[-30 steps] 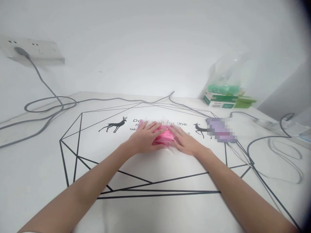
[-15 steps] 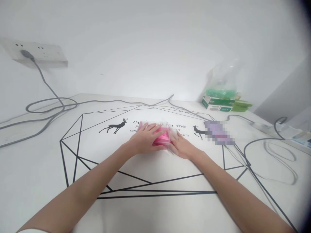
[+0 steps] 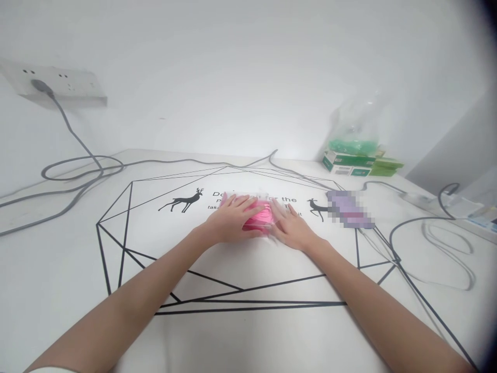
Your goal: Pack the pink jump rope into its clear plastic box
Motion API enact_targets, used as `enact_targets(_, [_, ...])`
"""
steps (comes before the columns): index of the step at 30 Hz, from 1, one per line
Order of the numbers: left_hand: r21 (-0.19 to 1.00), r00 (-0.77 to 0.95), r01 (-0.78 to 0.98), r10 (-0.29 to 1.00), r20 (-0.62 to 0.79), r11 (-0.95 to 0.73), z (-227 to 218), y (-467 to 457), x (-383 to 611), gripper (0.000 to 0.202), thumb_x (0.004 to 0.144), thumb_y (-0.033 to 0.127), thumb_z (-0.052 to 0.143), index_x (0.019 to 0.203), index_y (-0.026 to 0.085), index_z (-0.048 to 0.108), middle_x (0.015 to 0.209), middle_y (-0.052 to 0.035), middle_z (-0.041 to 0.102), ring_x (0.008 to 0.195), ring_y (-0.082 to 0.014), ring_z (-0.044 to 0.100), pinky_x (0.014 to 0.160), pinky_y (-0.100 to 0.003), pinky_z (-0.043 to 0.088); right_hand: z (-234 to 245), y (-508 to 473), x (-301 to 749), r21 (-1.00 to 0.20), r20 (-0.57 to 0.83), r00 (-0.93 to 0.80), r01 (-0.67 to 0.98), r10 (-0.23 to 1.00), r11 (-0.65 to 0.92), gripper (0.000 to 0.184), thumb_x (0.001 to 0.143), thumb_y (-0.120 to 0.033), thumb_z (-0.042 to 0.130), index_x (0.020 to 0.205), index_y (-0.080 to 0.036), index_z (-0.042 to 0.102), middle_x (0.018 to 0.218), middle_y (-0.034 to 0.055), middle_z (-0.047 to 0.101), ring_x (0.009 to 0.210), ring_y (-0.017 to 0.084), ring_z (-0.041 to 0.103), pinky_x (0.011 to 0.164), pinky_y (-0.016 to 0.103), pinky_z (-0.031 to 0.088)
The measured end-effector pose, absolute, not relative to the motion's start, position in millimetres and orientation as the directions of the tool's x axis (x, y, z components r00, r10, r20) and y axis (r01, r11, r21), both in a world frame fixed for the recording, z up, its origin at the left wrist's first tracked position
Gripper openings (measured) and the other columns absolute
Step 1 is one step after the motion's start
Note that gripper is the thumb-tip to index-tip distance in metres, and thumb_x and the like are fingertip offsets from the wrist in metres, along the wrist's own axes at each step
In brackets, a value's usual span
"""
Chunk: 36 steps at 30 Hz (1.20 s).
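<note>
A small clear plastic pack with pink contents [image 3: 265, 214] lies on the white tabletop, over the printed lettering. My left hand [image 3: 230, 220] reaches across its left part, fingers spread over the top and thumb along the near side, holding it. At the right end, my right hand [image 3: 292, 228] rests with outstretched fingers against the loose clear film. Motion blurs the fingertips there, and the film's edge is hard to make out. My left hand hides the pack's left side.
A pixelated purple flat object [image 3: 350, 209] lies to the right, with cables beside it. Green and white boxes [image 3: 347, 161] stand at the back right under a clear bag [image 3: 353, 129]. A grey cable [image 3: 166, 161] runs along the wall from a socket strip [image 3: 83, 85].
My right hand has shifted slightly up and left, its fingers now stretched farther over the pack's right end. My left hand stays on the pack.
</note>
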<state>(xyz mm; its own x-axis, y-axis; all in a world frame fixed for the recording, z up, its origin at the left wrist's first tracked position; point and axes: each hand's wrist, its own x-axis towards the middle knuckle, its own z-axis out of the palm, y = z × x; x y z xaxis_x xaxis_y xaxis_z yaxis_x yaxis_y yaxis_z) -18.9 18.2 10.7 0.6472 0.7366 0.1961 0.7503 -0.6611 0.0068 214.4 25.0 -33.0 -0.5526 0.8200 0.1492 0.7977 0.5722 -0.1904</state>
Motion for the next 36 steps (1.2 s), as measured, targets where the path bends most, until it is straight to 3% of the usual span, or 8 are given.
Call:
enact_targets(4, [0.010,0.645,0.753,0.740,0.191,-0.658,10,19,-19,0.076,0.087,0.079,0.033,0.146,0.031,0.040,0.155,-0.0084,0.036,0.142,-0.0362,0.030,0.114,-0.065,0.012,-32,25,213,-0.193,0.129,-0.598,0.768,0.791,0.611,0.064,0.101,-0.053,0.018,0.157,-0.022,0.017,0.161,0.0108,0.023,0.148,0.027,0.023,0.120,0.056,0.004])
enact_targets(13, [-0.030,0.659,0.742,0.721,0.214,-0.670,10,18,-17,0.072,0.089,0.075,0.035,0.143,0.029,0.044,0.152,-0.0085,0.041,0.139,-0.0349,0.034,0.114,-0.062,0.015,-27,22,206,-0.246,0.154,-0.616,0.734,0.773,0.634,0.064,0.102,-0.046,0.018,0.158,-0.019,0.002,0.163,0.0106,0.014,0.149,0.028,0.018,0.121,0.053,0.010])
enact_targets(19, [-0.030,0.662,0.738,0.714,0.227,-0.675,11,19,-16,0.072,0.088,0.075,0.036,0.143,0.029,0.044,0.151,-0.0090,0.042,0.135,-0.0354,0.037,0.112,-0.063,0.018,-30,22,204,-0.290,0.121,-0.593,0.746,0.796,0.599,0.067,0.101,-0.049,0.018,0.158,-0.015,0.004,0.163,0.0119,0.015,0.150,0.028,0.014,0.121,0.050,0.016])
enact_targets(23, [-0.010,0.660,0.739,0.721,0.210,-0.674,12,18,-18,0.074,0.088,0.077,0.033,0.145,0.029,0.042,0.153,-0.0092,0.040,0.137,-0.0361,0.034,0.113,-0.063,0.015,-27,24,212,-0.238,0.120,-0.646,0.719,0.754,0.653,0.064,0.102,-0.049,0.016,0.157,-0.018,0.013,0.161,0.0110,0.021,0.149,0.027,0.016,0.121,0.054,0.003])
enact_targets(27, [0.003,0.658,0.740,0.725,0.204,-0.673,12,18,-19,0.075,0.087,0.078,0.033,0.144,0.032,0.043,0.154,-0.0084,0.038,0.139,-0.0376,0.032,0.112,-0.062,0.016,-22,25,223,-0.248,0.113,-0.680,0.687,0.725,0.683,0.064,0.100,-0.056,0.020,0.153,-0.023,0.029,0.155,0.0108,0.038,0.145,0.029,0.030,0.121,0.056,0.004])
enact_targets(31, [0.024,0.665,0.731,0.721,0.195,-0.682,14,19,-21,0.073,0.086,0.078,0.036,0.146,0.037,0.040,0.152,-0.0064,0.040,0.137,-0.0371,0.035,0.111,-0.060,0.019,-19,24,228,-0.236,0.088,-0.679,0.696,0.729,0.678,0.067,0.100,-0.059,0.017,0.138,-0.017,0.053,0.118,0.0133,0.070,0.134,0.032,0.047,0.120,0.058,-0.004])
enact_targets(33, [0.032,0.667,0.730,0.722,0.184,-0.682,15,20,-21,0.073,0.086,0.078,0.037,0.147,0.038,0.038,0.152,-0.0053,0.041,0.136,-0.0370,0.035,0.111,-0.060,0.019,-19,24,228,-0.245,0.069,-0.687,0.691,0.723,0.680,0.066,0.101,-0.057,0.015,0.130,-0.018,0.060,0.105,0.0117,0.074,0.131,0.033,0.051,0.119,0.060,-0.007])
enact_targets(36, [0.027,0.668,0.731,0.723,0.177,-0.682,15,20,-22,0.072,0.086,0.078,0.037,0.147,0.039,0.038,0.152,-0.0044,0.040,0.136,-0.0373,0.035,0.112,-0.060,0.017,-19,23,227,-0.266,0.050,-0.691,0.687,0.721,0.676,0.065,0.101,-0.056,0.016,0.128,-0.019,0.061,0.103,0.0111,0.074,0.129,0.033,0.052,0.117,0.061,-0.007])
